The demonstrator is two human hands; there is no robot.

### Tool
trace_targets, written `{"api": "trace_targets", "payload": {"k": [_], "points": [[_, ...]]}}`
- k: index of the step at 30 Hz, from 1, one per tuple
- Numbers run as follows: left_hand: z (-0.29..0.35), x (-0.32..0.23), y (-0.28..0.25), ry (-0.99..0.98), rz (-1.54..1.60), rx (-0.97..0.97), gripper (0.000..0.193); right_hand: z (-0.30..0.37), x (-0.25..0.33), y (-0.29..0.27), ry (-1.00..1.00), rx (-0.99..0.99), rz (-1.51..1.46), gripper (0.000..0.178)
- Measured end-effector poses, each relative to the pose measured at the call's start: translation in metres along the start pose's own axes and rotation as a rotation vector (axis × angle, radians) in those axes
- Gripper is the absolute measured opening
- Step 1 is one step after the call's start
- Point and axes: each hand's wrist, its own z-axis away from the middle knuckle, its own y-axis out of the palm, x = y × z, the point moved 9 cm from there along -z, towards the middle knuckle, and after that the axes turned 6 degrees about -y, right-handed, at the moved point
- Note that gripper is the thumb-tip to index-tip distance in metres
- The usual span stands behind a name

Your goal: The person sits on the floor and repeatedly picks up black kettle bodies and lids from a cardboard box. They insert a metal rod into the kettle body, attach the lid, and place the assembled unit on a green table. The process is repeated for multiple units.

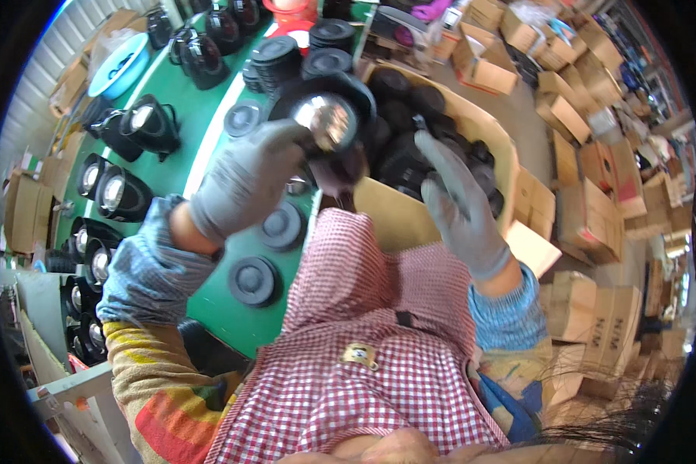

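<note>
Black lamp [329,122] is up in front of me, over the seam between table [213,311] and carton [394,210]. Shiny bowl faces me; long axis unclear, blurred. Left hand [247,179]: fingers curled on its left edge, gripping. Right hand [465,207]: fingers spread, holding nothing, near the carton's black parts [404,160]; contact unclear. Black discs [253,281] lie on the table; lamp hides some of the carton.
</note>
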Motion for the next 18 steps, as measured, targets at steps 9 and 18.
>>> {"api": "trace_targets", "payload": {"k": [9, 18], "points": [[0.066, -0.194, 0.182, 0.237, -0.135, 0.237, 0.024, 0.163, -0.103, 0.012, 0.695, 0.154, -0.765, 0.059], [0.097, -0.180, 0.217, 0.435, 0.284, 0.336, 0.038, 0.226, -0.119, 0.071, 0.677, 0.364, -1.002, 0.051]]}}
